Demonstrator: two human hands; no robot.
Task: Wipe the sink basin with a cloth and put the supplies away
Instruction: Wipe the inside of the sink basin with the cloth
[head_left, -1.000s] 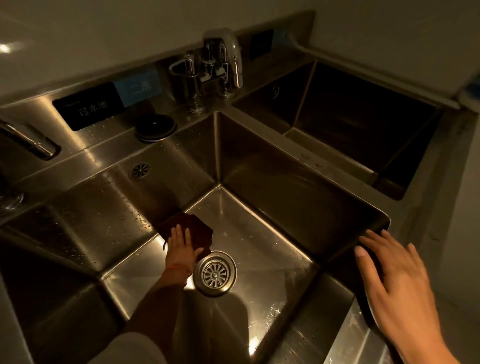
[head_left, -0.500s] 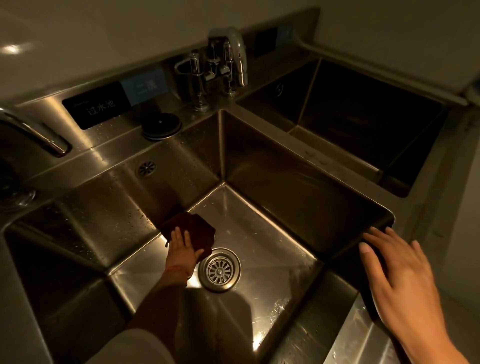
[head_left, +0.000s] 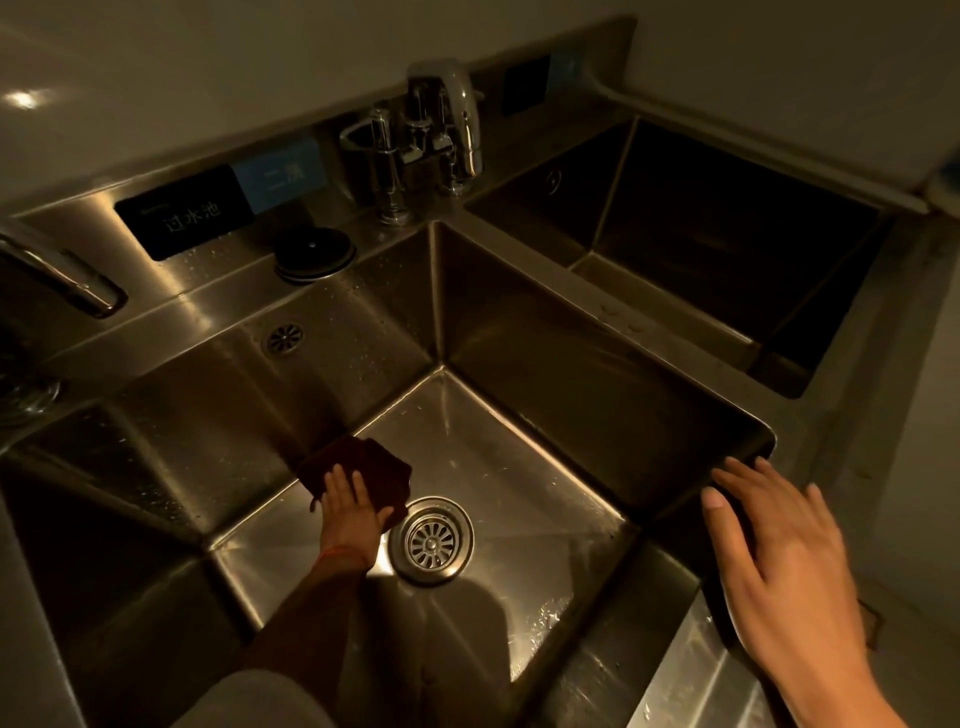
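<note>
A deep stainless steel sink basin (head_left: 519, 483) fills the middle of the view. On its floor, by the back left wall, lies a dark folded cloth (head_left: 363, 462). My left hand (head_left: 349, 512) presses flat on the cloth, fingers spread over it, just left of the round drain strainer (head_left: 431, 540). My right hand (head_left: 779, 561) rests with fingers apart on the basin's right rim near its front corner, holding nothing.
A chrome faucet cluster (head_left: 431, 140) stands at the back between this basin and a second basin (head_left: 701, 244) on the right. A black drain plug (head_left: 314, 252) sits on the back ledge. Another faucet spout (head_left: 67, 280) juts in at the left.
The view has shifted slightly. My left hand stays pressed on the cloth near the drain, and my right hand stays at the right rim.
</note>
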